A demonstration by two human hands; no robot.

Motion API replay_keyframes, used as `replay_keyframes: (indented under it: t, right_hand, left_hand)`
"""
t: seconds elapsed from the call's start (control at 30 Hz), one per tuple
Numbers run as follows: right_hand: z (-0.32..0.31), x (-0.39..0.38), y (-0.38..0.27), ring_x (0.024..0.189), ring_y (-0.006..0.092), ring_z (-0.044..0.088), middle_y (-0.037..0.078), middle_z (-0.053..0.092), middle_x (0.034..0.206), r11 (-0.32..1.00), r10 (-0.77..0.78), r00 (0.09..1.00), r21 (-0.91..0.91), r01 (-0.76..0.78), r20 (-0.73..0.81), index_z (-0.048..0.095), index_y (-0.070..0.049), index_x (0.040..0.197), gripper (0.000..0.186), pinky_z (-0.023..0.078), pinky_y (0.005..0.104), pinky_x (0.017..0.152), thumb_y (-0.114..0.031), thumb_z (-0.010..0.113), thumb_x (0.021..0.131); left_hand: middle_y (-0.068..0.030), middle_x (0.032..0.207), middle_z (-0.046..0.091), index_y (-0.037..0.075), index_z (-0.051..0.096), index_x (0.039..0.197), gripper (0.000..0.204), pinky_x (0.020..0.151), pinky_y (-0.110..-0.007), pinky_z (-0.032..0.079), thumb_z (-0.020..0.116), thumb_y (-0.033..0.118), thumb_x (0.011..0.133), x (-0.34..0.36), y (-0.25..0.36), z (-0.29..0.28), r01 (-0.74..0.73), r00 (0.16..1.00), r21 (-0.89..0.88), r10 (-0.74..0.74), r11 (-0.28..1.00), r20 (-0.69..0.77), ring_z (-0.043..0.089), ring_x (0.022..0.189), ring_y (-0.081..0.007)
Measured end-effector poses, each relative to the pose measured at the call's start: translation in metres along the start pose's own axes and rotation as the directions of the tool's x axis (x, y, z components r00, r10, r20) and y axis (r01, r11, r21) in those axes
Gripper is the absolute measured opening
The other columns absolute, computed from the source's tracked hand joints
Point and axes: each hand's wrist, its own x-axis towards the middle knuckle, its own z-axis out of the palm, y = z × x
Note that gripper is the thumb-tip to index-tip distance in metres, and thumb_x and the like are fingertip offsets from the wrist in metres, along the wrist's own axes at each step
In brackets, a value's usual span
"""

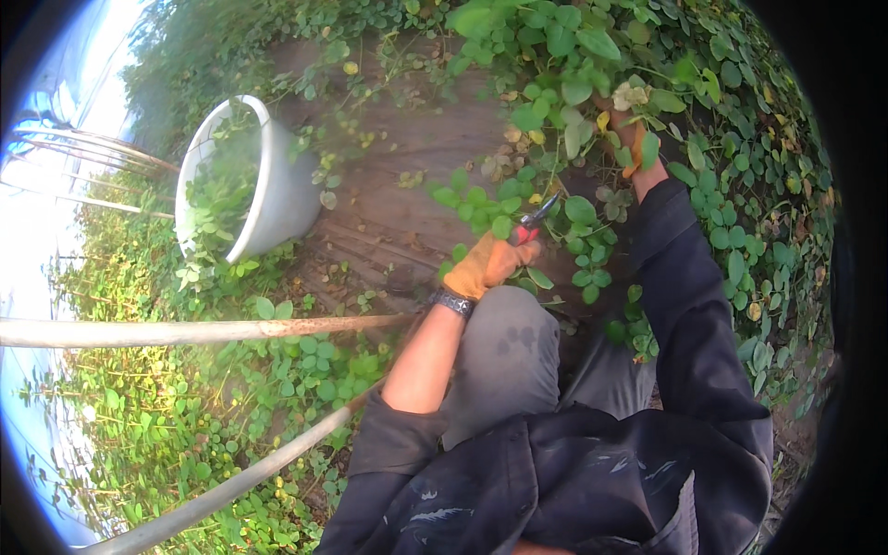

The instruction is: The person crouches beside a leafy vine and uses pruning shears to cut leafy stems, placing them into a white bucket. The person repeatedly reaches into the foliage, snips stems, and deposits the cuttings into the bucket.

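Note:
My left hand [486, 265], in an orange glove, is closed around red-handled pruning shears [536, 218] just above my knee. The dark blades point up and to the right, among leafy green stems [581, 211]. Farther off on the right, my right hand [633, 143], also in an orange glove, reaches into a dense bank of foliage [731, 185]. Leaves cover most of its fingers, so its grip does not show. Some leaves around it are yellow or dried.
A white bucket [294, 199] leans at the upper left with leafy cuttings [227, 185] in it. Brown ground sheeting [398, 129] lies ahead of me. Two metal pipes [185, 331] [250, 467] cross the left side above low plants. My bent knee [509, 356] is below my left hand.

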Motion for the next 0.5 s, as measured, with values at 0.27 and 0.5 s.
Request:
replay_keyframes:
  t: [0.27,0.5]
  right_hand:
    - [-0.037,-0.043,-0.084,0.082,0.0151,0.067,0.003,0.070,0.104,0.303,0.144,0.967,0.921,-0.245,0.210,0.061,-0.009,0.137,0.041,0.057,0.0301,0.070,-0.034,0.061,0.105]
    - [0.018,-0.277,-0.103,0.081,0.0161,0.068,0.006,0.069,0.106,0.262,0.396,0.817,0.802,-0.537,0.418,0.061,-0.003,0.130,0.040,0.058,0.0318,0.067,-0.028,0.065,0.100]
  left_hand:
    - [-0.0052,0.089,0.067,0.001,0.066,0.102,0.023,0.073,-0.035,0.050,0.068,0.022,0.092,0.008,-0.021,0.004,0.063,0.998,-0.031,-0.062,0.998,0.020,0.061,0.081,-0.0157]
    - [-0.0118,0.093,0.071,-0.002,0.066,0.108,0.036,0.080,-0.039,0.052,0.068,0.030,0.093,0.000,-0.014,0.003,0.144,0.987,0.022,-0.142,0.989,-0.069,0.065,0.087,-0.0236]
